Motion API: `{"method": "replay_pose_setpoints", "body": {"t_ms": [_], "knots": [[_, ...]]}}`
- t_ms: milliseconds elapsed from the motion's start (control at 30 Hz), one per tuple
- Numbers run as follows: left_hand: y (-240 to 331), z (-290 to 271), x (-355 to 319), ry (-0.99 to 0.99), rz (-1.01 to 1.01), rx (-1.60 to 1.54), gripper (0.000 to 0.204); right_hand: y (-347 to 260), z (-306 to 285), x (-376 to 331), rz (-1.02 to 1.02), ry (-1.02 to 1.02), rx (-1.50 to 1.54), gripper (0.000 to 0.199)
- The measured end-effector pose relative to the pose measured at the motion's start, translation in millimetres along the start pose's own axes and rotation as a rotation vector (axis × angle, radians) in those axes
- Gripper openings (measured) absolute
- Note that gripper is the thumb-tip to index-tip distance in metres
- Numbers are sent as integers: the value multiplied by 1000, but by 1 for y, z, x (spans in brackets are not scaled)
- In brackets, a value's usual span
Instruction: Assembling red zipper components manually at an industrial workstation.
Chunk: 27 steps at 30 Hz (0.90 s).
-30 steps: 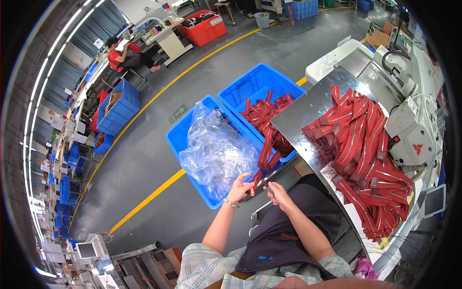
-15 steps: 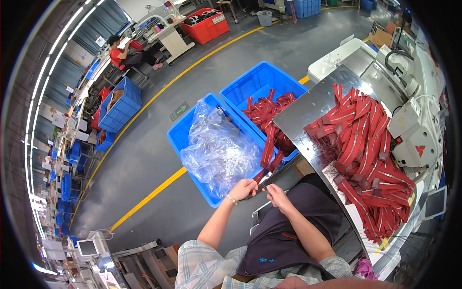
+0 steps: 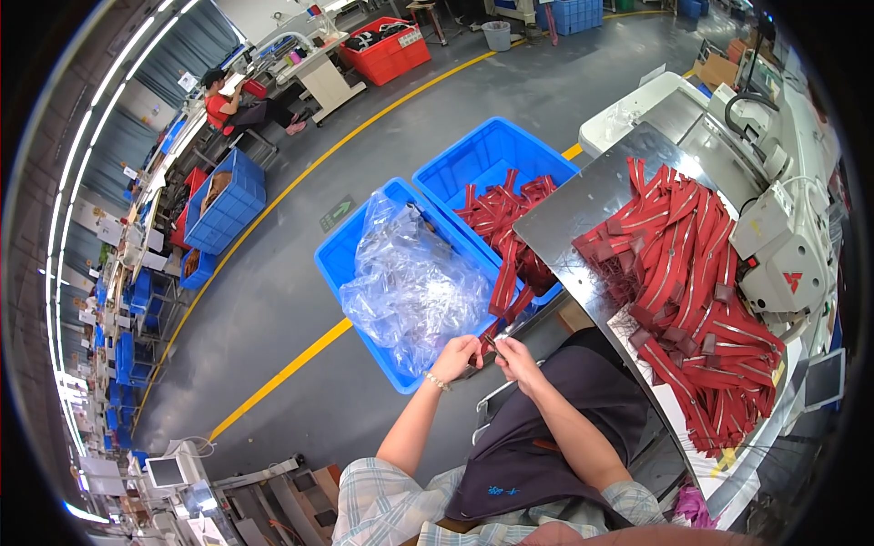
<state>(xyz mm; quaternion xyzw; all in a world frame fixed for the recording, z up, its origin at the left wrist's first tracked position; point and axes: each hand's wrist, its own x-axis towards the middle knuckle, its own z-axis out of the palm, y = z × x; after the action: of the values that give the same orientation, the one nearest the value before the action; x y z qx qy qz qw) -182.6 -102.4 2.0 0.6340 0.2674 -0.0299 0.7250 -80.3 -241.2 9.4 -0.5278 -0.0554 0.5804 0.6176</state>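
My left hand (image 3: 458, 357) is closed in a pinch at the end of a red zipper strip (image 3: 503, 293), which hangs down from the far blue bin. Close beside it, my right hand (image 3: 516, 358) pinches a small dark piece at that same strip end, too small to name. The fingertips nearly meet just past the rim of the near blue bin (image 3: 330, 264). Clear plastic bags (image 3: 410, 273) fill that near bin. More red zipper strips (image 3: 510, 207) lie in the far blue bin (image 3: 496, 132).
To my right, a metal-topped table (image 3: 569, 218) bears a big heap of red zippers (image 3: 678, 291), beside a white sewing machine (image 3: 783, 250). A dark apron (image 3: 537, 446) covers my lap. Farther off, a seated person (image 3: 223, 105) in red works near a red bin (image 3: 387, 53).
My right hand has shifted slightly up and left, bringing its fingertips closer to the left hand at the strip's end. The dark piece between them has changed its tilt.
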Motion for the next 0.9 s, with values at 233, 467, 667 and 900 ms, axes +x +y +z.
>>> {"method": "replay_pose_setpoints", "body": {"t_ms": [233, 467, 667, 900], "knots": [[5, 3, -3, 71, 37, -41, 24, -7, 1, -6, 80, -67, 67, 26], [3, 1, -4, 87, 52, 239, 23, -9, 4, 10, 44, 10, -13, 25], [7, 4, -6, 127, 114, 347, 23, -4, 4, 19, 22, -6, 40, 24], [-6, -5, 0, 233, 113, 210, 22, 6, 0, 14, 78, 42, 98, 20]]}}
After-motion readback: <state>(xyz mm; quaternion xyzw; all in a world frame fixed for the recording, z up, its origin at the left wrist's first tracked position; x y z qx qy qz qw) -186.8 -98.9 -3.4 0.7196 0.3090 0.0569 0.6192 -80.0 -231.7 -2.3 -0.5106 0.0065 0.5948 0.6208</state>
